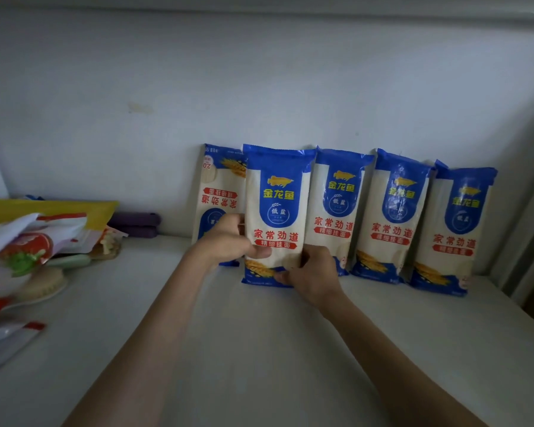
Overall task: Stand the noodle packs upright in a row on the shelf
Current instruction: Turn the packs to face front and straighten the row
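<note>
The left hand (228, 241) grips the left edge and the right hand (313, 272) pinches the bottom right corner of a sealed blue-and-white noodle pack (276, 195), upright on the white shelf (259, 349). It overlaps an upside-down pack (218, 192). Three more packs (336, 211) stand at its right against the wall (259, 87).

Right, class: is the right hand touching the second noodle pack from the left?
Touching. Head view: the right hand grips the second pack at its bottom corner.
</note>
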A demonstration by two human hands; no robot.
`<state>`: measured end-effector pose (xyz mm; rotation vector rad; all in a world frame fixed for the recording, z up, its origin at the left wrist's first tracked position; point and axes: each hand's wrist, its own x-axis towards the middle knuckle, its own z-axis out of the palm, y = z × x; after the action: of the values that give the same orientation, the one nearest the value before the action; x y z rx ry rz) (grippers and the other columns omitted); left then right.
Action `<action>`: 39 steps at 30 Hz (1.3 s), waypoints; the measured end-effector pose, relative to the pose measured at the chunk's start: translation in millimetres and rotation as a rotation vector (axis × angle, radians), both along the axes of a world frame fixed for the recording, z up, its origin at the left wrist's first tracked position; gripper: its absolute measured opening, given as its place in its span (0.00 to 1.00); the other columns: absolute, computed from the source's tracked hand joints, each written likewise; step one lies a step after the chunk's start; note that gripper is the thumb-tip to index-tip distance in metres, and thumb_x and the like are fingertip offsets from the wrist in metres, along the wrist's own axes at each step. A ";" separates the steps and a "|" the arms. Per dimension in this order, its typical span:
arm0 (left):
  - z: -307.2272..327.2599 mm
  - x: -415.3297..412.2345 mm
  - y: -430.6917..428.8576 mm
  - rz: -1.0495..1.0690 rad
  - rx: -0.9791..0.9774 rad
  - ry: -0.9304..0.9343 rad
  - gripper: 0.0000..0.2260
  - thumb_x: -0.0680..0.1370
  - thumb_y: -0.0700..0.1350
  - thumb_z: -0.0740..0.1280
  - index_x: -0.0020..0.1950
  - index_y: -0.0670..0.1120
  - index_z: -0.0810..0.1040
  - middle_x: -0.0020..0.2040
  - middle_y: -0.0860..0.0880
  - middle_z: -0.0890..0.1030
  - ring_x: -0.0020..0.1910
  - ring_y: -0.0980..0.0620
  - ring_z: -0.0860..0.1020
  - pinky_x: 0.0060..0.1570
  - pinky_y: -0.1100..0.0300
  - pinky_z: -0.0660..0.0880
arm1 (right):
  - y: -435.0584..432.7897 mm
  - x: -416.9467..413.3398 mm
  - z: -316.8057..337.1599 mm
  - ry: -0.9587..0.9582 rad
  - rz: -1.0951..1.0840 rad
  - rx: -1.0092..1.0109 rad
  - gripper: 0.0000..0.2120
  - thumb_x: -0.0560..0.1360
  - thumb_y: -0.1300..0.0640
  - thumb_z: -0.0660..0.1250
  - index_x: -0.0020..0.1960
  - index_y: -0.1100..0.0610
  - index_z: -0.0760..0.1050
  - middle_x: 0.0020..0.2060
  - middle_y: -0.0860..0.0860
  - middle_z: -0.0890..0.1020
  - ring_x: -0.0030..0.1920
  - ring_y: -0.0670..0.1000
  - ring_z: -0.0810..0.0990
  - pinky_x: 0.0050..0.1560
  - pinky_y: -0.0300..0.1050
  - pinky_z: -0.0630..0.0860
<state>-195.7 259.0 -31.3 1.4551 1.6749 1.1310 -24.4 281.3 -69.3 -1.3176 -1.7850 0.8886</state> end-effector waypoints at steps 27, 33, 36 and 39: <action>-50.5 42.6 15.3 0.505 0.314 0.325 0.18 0.74 0.39 0.73 0.63 0.43 0.74 0.57 0.44 0.81 0.56 0.44 0.80 0.51 0.50 0.79 | -23.1 -27.7 23.0 -0.017 -0.045 -0.003 0.18 0.72 0.71 0.62 0.61 0.65 0.75 0.55 0.57 0.80 0.58 0.58 0.78 0.56 0.47 0.78; -23.3 38.1 15.4 0.569 0.192 0.208 0.09 0.72 0.39 0.74 0.51 0.41 0.83 0.51 0.45 0.84 0.50 0.47 0.83 0.33 0.65 0.76 | -15.6 -20.2 27.3 0.036 -0.007 -0.073 0.10 0.75 0.67 0.61 0.56 0.64 0.74 0.49 0.57 0.79 0.51 0.56 0.79 0.43 0.42 0.77; -21.4 37.2 13.6 0.491 0.180 0.166 0.06 0.74 0.36 0.72 0.49 0.40 0.84 0.51 0.45 0.85 0.51 0.48 0.82 0.29 0.70 0.69 | -15.2 -19.6 25.6 0.011 0.027 -0.049 0.10 0.75 0.68 0.60 0.54 0.63 0.73 0.47 0.56 0.79 0.48 0.53 0.78 0.40 0.38 0.75; -25.0 34.7 16.1 0.472 0.200 0.145 0.06 0.75 0.36 0.70 0.50 0.40 0.85 0.49 0.45 0.85 0.49 0.51 0.80 0.36 0.65 0.74 | -15.1 -19.9 23.7 0.027 0.063 -0.060 0.08 0.75 0.68 0.59 0.51 0.61 0.71 0.40 0.52 0.76 0.40 0.47 0.75 0.34 0.34 0.70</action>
<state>-161.0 275.0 -56.3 1.3177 2.1314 1.5097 -44.4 266.1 -45.5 -1.2868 -1.8002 0.9970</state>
